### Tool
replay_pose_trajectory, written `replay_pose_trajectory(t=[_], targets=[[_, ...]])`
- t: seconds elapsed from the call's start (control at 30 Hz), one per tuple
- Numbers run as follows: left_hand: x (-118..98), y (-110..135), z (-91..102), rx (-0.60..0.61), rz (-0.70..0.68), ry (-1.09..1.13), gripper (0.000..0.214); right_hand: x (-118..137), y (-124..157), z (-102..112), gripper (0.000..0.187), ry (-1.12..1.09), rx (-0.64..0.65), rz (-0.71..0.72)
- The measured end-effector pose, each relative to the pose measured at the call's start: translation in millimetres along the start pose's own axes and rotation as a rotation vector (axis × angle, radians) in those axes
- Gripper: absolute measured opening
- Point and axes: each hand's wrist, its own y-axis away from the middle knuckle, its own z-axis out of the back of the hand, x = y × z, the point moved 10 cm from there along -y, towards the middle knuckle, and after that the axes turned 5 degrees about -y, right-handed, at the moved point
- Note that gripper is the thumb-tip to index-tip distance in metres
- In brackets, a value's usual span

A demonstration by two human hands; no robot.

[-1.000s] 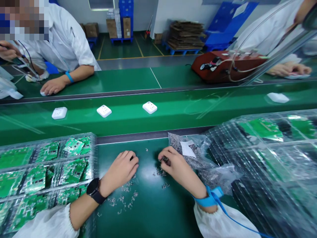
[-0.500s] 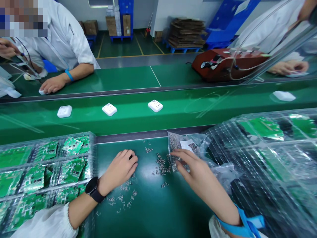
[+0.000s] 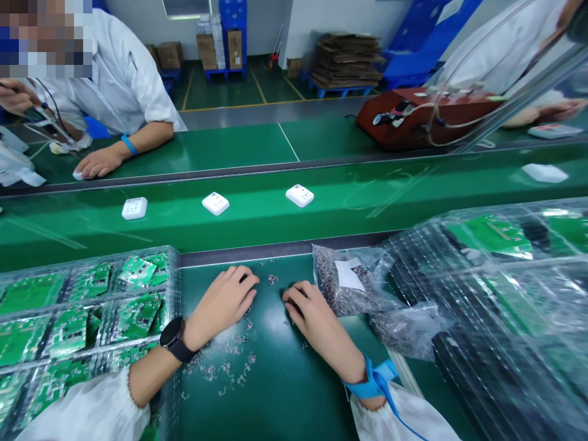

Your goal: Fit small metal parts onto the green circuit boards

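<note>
My left hand [image 3: 223,303] rests palm down on the green mat [image 3: 280,392], fingers curled loosely, beside scattered small metal parts [image 3: 229,361]. My right hand [image 3: 309,313] lies curled over a little heap of the same parts, its fingertips hidden. A black watch sits on my left wrist and a blue strap [image 3: 374,380] on my right. Just right of my right hand lies a clear plastic bag of metal parts [image 3: 349,288] with a white label.
Clear trays of green circuit boards stand at the left [image 3: 82,306] and right [image 3: 496,275]. Beyond the mat a green conveyor [image 3: 358,202] carries three white sockets [image 3: 215,203]. A person in white works across it at the left. A red device [image 3: 413,122] sits far right.
My right hand has drawn back from the bag to the mat and curled over the parts. My left hand stays in place. The white sockets have drifted right on the conveyor.
</note>
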Motion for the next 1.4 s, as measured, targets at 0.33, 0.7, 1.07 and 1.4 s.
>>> replay_pose_trajectory(t=[0.33,0.7,1.07,1.4], targets=[[-3.7,-71.7,-22.4,0.07,-0.249,0.082,0.026,-3.6,4.6,70.8,0.013,-0.225,-0.203,-0.08],[29.0,-33.8,-18.5,0.165,-0.063,0.397,0.025,-10.0,-11.5,87.9,0.025,-0.092,-0.174,-0.125],[22.6,-29.9,-24.1,0.202,-0.007,0.572,0.014,-39.2,-17.4,37.4,0.033,-0.029,-0.061,-0.183],[-10.2,-77.6,-23.5,0.128,-0.234,0.221,0.026,-26.2,-6.9,13.0,0.023,-0.007,-0.031,-0.089]])
